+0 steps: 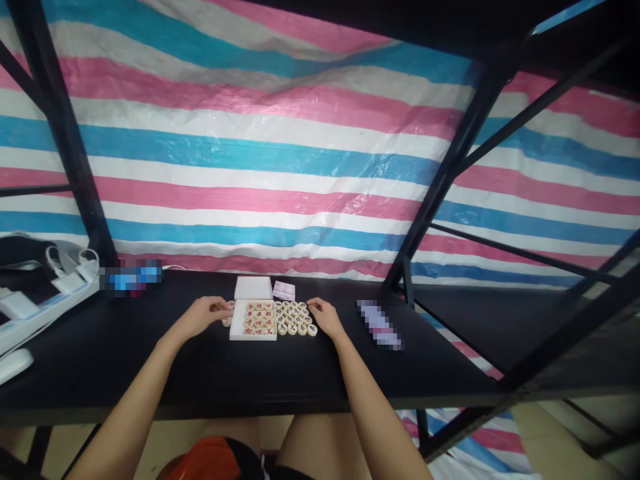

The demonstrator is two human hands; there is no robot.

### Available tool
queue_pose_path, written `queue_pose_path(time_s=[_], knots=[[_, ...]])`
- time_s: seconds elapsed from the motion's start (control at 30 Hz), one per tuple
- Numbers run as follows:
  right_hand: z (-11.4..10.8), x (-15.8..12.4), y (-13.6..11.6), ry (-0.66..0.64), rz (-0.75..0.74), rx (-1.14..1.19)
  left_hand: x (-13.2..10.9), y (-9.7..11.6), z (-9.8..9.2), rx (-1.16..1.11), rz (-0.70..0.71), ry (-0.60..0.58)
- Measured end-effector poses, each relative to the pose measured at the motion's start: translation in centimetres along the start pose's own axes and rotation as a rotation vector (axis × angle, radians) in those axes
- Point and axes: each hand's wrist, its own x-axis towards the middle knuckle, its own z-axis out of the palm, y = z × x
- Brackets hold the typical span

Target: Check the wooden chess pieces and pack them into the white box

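An open white box (253, 337) lies on the black table, its lid part tilted up at the back. Rows of round pieces with red characters (259, 315) fill part of it. Left of the box, my left hand (204, 315) has its fingers curled at a few red-marked pieces (227, 321); whether it grips one is too small to tell. Several round pieces with dark characters (293, 329) stand in rows against the box's right side. My right hand (324, 316) is at the right end of these rows, fingertips near the back piece, its grip unclear.
Behind the box lies a small pink and white packet (284, 291). A blurred flat object (379, 325) rests at the right. White power strips with plugs (75, 283) and a blurred blue object (131, 279) are at the left. Black metal posts flank the table (240, 380).
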Motion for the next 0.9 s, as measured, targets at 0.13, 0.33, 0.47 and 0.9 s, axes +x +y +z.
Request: queue_pose_path(time_s=[0.13,0.33,0.47,0.9], knots=[[0.0,0.0,0.0,0.0,-0.001,0.0,-1.3,-2.2,0.3,-0.169,-0.067,-0.014],[0.0,0.0,0.0,0.002,0.001,-0.005,-1.9,-2.2,1.6,-0.052,-0.074,0.135],[0.0,0.0,0.1,0.003,-0.006,-0.006,-2.3,-2.3,1.3,-0.052,-0.056,0.075],[0.1,0.0,0.1,0.003,-0.01,-0.005,-2.4,-2.7,1.6,-0.001,-0.009,-0.013]])
